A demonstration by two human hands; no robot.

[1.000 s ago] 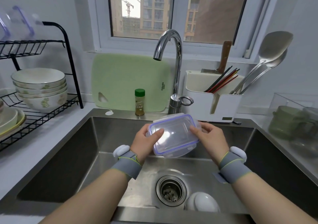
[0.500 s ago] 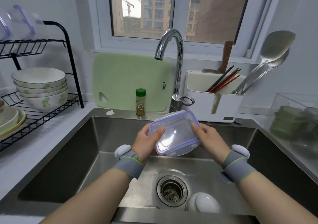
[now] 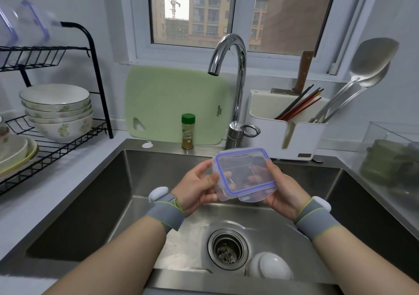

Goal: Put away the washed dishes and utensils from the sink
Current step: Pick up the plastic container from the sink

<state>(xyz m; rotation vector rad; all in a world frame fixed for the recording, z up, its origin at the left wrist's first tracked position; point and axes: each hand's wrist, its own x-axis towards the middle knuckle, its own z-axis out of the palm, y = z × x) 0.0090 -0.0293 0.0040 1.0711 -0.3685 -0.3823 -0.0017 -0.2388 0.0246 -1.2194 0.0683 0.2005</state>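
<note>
**Lid being turned between both hands above the sink**

Since half a second ago, the clear lid (image 3: pixel 243 174) is being turned and carried slightly to the right, so that its blue-edged face is now being shown more squarely to the camera. It is being held in the air above the sink (image 3: pixel 158 170), in front of the base of the tap (image 3: pixel 238 68), and is touching nothing but the hands.

The lid's left edge is being pinched by the left hand (image 3: pixel 197 186), with the thumb laid on the front and the fingers curled behind. Its right edge is being gripped by the right hand (image 3: pixel 281 188), thumb on the rim, while the fingers are being seen through the plastic from behind.

A white bowl (image 3: pixel 269 267) is being left upside down on the sink floor, just beside the drain (image 3: pixel 227 248). On the left counter, a stack of bowls (image 3: pixel 56 109) is being kept on the lower shelf of the black rack (image 3: pixel 95 79). Behind the sink, a green cutting board (image 3: pixel 170 102) is being leaned against the wall, with a spice jar (image 3: pixel 188 131) standing in front of it. To the right of the tap, chopsticks (image 3: pixel 299 104), a knife (image 3: pixel 302 72) and large spoons (image 3: pixel 362 72) are being stored in a white holder (image 3: pixel 301 134).
</note>
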